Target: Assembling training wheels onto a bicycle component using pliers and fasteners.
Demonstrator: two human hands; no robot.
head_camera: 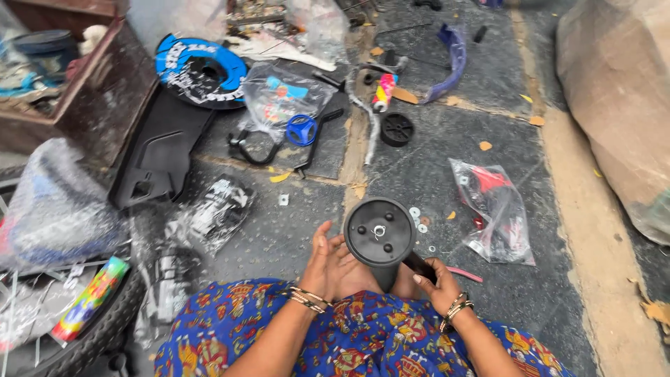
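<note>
The stone floor is big, grey and covered with parts. A brown sack sits at the far right. On the left there is a wooden box, and near it lies a flat black panel. A black tyre curves at the bottom left, with a bright coloured tube lying on it. A round blue and black disc lies farther up. A clear bag with red parts rests on the floor to the right of the hands.

In the middle, just above the person's lap, is a small black wheel. Its flat face points up and it has a shiny bit in its centre. The left hand is open with the fingers spread, and it touches the wheel's left side. The right hand is closed around a dark handle that runs under the wheel. Small silver washers lie on the floor just beside the wheel. Another little black wheel lies farther away, well apart.
</note>
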